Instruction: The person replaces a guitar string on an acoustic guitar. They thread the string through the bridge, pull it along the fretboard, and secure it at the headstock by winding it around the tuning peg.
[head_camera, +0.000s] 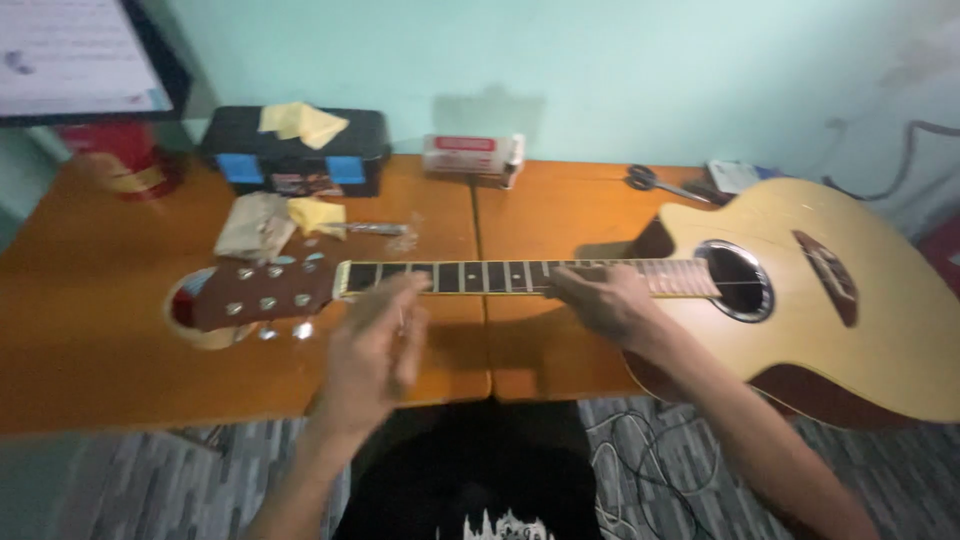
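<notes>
An acoustic guitar (840, 330) lies flat across the orange table (90, 340), body at the right, brown headstock (262, 293) at the left. My right hand (600, 298) rests on the fretboard (480, 277) close to the body, fingers pressed down on the neck. My left hand (375, 350) hovers just below the neck near the nut, blurred, fingers drawn together as if pinching something thin; what it holds I cannot make out.
A black box (300, 150) with a yellow cloth sits at the back left, a red can (125, 160) beside it. A small white box (470, 155), scissors (655, 182), crumpled cloths (265, 222) and a monitor (80, 60) are along the rear. Cables lie on the floor.
</notes>
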